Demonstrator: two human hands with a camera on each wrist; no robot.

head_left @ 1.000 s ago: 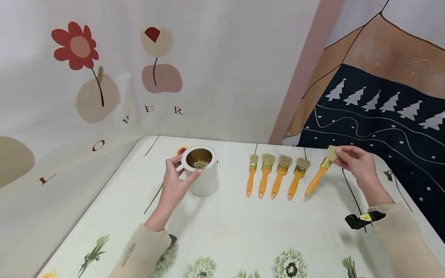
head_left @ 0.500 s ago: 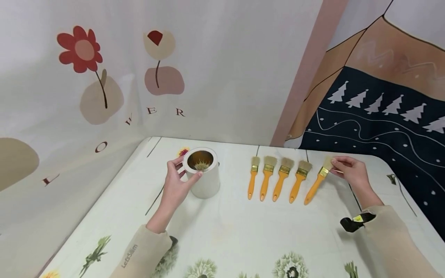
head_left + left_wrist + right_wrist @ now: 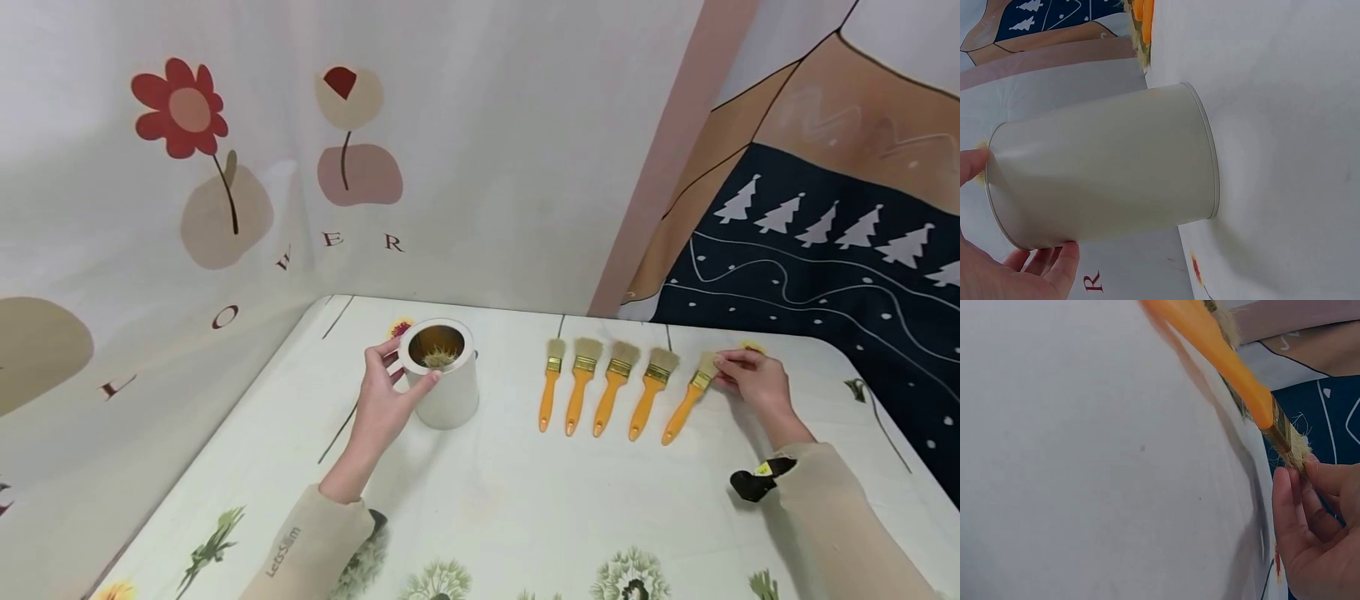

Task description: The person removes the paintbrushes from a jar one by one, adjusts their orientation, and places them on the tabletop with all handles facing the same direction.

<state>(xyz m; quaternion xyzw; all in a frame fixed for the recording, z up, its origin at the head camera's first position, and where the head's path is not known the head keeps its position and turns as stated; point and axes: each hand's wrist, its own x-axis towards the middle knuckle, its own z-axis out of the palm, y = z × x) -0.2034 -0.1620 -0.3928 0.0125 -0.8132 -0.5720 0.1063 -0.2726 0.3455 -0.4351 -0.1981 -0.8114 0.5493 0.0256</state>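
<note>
A white can [image 3: 448,400] stands upright at the table's middle left, bristles [image 3: 439,358] showing inside its mouth. My left hand [image 3: 382,408] grips its rim, thumb on the near edge and fingers round the left side; in the left wrist view, the hand [image 3: 1029,275] is at the can's top end. At the right end of a row of orange-handled paintbrushes, my right hand [image 3: 759,387] pinches a paintbrush [image 3: 682,412] by its pale bristles. The right wrist view shows thumb and fingertips on the bristles [image 3: 1299,449], with the orange handle [image 3: 1229,362] pointing away.
Left of the held brush lie several paintbrushes [image 3: 617,379] side by side, bristles toward the back. A white cloth printed with flowers covers the table [image 3: 510,500]. Hanging printed curtains [image 3: 487,167] stand behind and to the left.
My right hand has moved left and down, bringing the paintbrush lower and closer to the row. The left hand keeps its grip on the can. The head view has shifted slightly.
</note>
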